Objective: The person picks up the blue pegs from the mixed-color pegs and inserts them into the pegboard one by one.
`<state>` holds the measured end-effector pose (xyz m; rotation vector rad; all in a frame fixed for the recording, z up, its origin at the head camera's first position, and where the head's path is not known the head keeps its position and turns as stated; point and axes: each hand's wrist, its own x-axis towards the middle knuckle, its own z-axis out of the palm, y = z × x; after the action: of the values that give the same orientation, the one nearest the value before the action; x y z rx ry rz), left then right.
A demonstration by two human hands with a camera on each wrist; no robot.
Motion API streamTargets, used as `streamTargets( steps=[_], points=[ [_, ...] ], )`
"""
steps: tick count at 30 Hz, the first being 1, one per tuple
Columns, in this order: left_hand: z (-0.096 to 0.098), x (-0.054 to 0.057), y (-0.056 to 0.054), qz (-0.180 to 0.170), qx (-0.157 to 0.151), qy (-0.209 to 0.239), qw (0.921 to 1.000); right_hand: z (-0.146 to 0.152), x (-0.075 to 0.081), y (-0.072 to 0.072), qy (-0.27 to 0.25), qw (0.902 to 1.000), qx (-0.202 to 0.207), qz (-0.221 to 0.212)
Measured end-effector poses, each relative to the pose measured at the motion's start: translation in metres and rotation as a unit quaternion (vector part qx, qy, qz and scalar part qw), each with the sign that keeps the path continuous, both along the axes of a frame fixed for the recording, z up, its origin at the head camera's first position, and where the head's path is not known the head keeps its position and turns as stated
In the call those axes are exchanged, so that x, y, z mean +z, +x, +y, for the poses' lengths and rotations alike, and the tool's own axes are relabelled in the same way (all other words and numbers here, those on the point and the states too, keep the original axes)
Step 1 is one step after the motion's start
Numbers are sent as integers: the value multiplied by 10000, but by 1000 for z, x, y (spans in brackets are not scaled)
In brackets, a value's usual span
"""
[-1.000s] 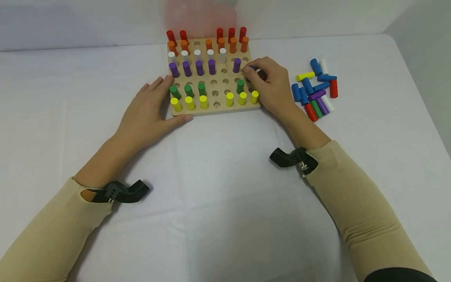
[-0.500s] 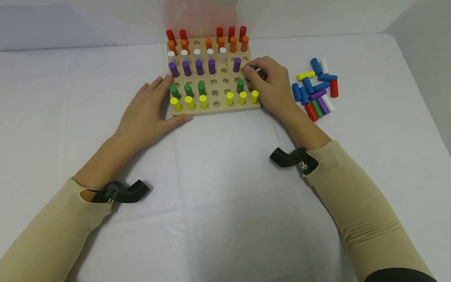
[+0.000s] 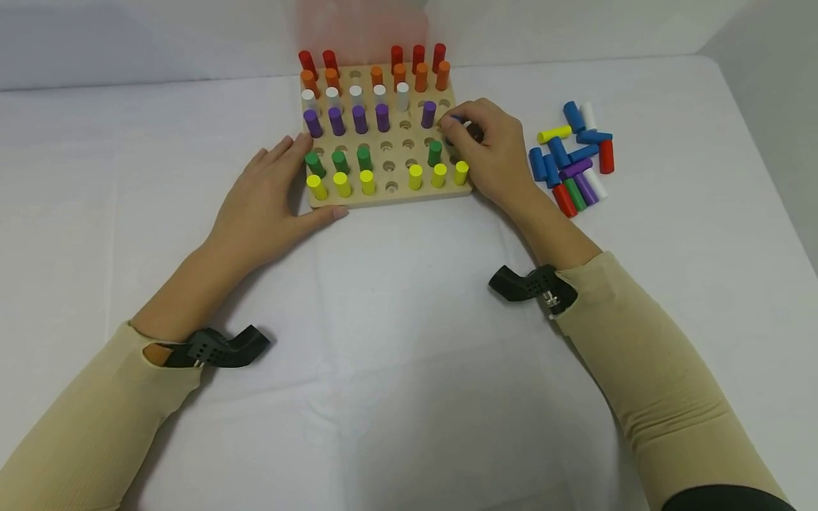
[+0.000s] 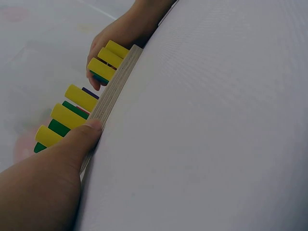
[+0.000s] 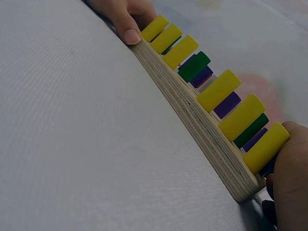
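A wooden pegboard [image 3: 409, 202] lies at the back of the table with rows of red, orange, white, purple, green and yellow pegs standing in it. My left hand [image 3: 258, 199] rests spread at its near left corner: thumb [image 4: 91, 130] against the front edge, index finger along the left side. At the right edge my right hand [image 3: 488, 149] pinches a blue peg [image 3: 455, 121], mostly hidden by the fingers, at the end of the row between purple and green. In the right wrist view that blue peg [image 5: 269, 166] shows behind the last yellow peg [image 5: 266, 148]. A dark shape shows below the curled fingers.
Right of the board lies a loose heap of blue, red, white, purple, green and yellow pegs [image 3: 575, 167]. Several holes in the board hold no peg. White walls [image 3: 562, 32] rise behind and at the right. Black wrist mounts [image 3: 220, 348] stick out from both sleeves.
The view has shifted very slightly, so the board sits a little higher in it. Both hands keep their places at the board.
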<state>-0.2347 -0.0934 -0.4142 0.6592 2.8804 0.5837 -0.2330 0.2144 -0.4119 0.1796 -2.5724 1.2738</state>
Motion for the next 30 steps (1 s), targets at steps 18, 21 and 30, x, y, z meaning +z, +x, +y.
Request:
streamTargets(
  steps=[18,21,30],
  points=[
    [-2,1,5,-10,-15,81,10000,1,-5,4,-6,10000,-59,-25],
    [-2,0,6,-9,-5,60,10000,1,-6,6,-14,10000,-56,-12],
    [-5,2,7,171,-36,20,9998,-1,-1,6,-61,10000,10,62]
  ],
)
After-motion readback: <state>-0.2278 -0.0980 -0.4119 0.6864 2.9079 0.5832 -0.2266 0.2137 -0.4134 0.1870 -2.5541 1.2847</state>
